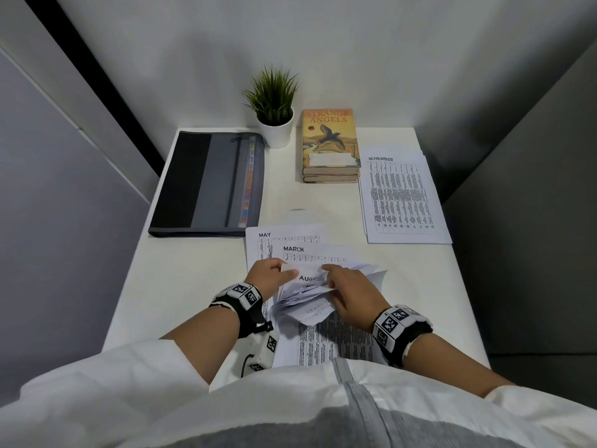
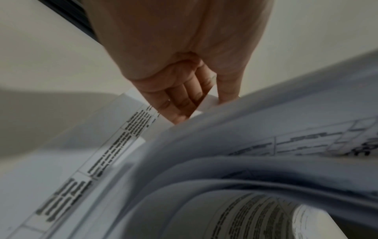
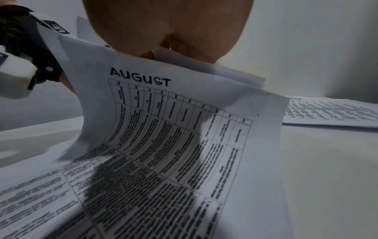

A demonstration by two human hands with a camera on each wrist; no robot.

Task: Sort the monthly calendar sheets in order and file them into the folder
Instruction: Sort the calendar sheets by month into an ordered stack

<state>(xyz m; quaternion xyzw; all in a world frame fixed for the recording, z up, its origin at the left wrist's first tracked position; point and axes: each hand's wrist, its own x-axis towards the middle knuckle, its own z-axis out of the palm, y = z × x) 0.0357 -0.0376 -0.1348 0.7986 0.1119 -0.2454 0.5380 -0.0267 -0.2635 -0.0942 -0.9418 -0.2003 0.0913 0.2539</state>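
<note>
A loose pile of calendar sheets lies at the table's near middle. MAY (image 1: 265, 235) and MARCH (image 1: 293, 249) headings show flat at its far side. My left hand (image 1: 269, 273) pinches the raised top edges of several sheets (image 2: 206, 103) between thumb and fingers. My right hand (image 1: 347, 291) grips the lifted, curling AUGUST sheet (image 3: 141, 79) with others behind it. A second stack topped by NOVEMBER (image 1: 402, 195) lies at the right. The dark grey folder (image 1: 206, 184) lies closed at the back left, its coloured tabs showing.
A potted plant (image 1: 274, 108) and two stacked books (image 1: 329, 145) stand at the back of the white table (image 1: 193, 286). Grey partition walls close in on both sides. The table's left front and far right front are bare.
</note>
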